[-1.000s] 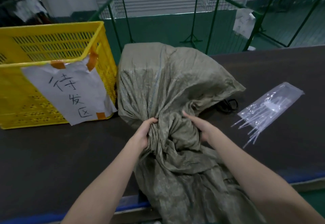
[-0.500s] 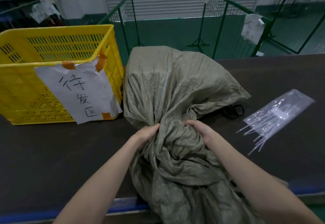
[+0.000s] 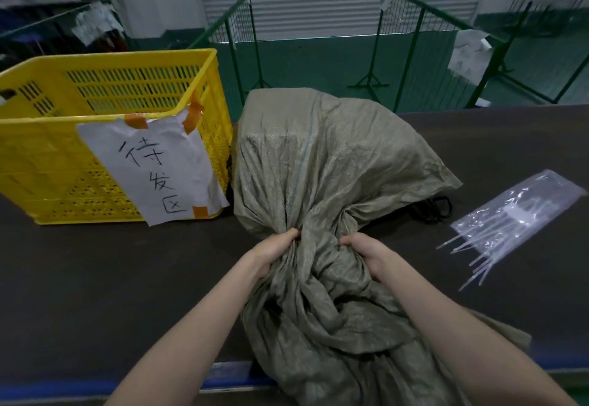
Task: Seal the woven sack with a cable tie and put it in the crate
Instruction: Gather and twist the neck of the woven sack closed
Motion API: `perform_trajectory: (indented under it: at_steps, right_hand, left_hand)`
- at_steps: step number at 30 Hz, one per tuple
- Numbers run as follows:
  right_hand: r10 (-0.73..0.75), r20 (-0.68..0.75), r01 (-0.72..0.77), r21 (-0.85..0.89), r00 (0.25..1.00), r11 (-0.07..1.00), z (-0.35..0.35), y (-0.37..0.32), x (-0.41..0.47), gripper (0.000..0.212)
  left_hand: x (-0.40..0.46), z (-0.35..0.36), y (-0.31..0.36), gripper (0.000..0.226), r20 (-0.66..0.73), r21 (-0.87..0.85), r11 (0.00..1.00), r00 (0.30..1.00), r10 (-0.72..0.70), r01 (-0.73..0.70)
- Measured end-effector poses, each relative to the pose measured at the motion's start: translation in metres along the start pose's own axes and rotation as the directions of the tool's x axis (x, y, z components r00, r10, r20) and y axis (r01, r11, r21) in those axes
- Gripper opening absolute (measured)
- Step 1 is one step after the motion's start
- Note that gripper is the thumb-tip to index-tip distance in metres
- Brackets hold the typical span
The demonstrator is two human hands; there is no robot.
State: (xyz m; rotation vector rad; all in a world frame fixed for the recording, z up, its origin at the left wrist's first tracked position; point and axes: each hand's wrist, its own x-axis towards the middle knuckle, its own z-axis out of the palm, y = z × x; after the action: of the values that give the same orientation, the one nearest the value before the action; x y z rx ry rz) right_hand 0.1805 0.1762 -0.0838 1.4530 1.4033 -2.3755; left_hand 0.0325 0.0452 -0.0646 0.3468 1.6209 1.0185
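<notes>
Both hands have slid closer together since a second ago, bunching the woven sack (image 3: 322,163) into a tighter neck. Left hand (image 3: 274,250) and right hand (image 3: 366,250) each clench gathered fabric. Sack lies on the dark counter (image 3: 95,278), touching the yellow crate (image 3: 105,125); bagged cable ties (image 3: 510,224) lie well right.

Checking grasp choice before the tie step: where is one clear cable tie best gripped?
Grip a bare tail end sticking out of the clear plastic bag, coming from the near left: the tails fan out of its open end onto the dark table.
</notes>
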Motion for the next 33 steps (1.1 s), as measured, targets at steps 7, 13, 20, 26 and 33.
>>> perform_trajectory:
  at_steps: [7, 13, 20, 26, 33]
  right_hand:
    - [0.015, 0.095, -0.03, 0.157, 0.995, 0.987, 0.016, -0.002, 0.001, 0.043]
    - [-0.041, 0.1, 0.034, 0.069, 0.994, 0.997, 0.025, -0.011, 0.0, 0.018]
    - [-0.187, -0.103, 0.167, -0.175, 0.977, 0.97, 0.022, 0.002, 0.011, 0.038]
    - [-0.308, -0.184, 0.185, -0.489, 0.934, 0.853, 0.029, 0.01, 0.003, 0.05]
    - [-0.449, -0.124, 0.21, -0.754, 0.885, 0.623, 0.046, 0.022, -0.013, 0.056]
  left_hand:
    - [-0.002, 0.005, -0.017, 0.056, 0.157, -0.316, 0.948, 0.988, 0.01, 0.041]
    - [-0.001, -0.003, -0.015, 0.065, 0.219, -0.227, 0.971, 0.976, -0.025, 0.075]
    - [0.011, -0.036, -0.011, 0.077, 0.087, -0.359, 0.932, 0.996, -0.029, 0.058]
    - [0.016, -0.01, 0.036, 0.088, 0.132, -0.069, 0.994, 0.988, -0.081, 0.09]
    - [0.029, 0.032, 0.053, 0.077, 0.185, 0.218, 0.968, 0.969, -0.165, 0.123]
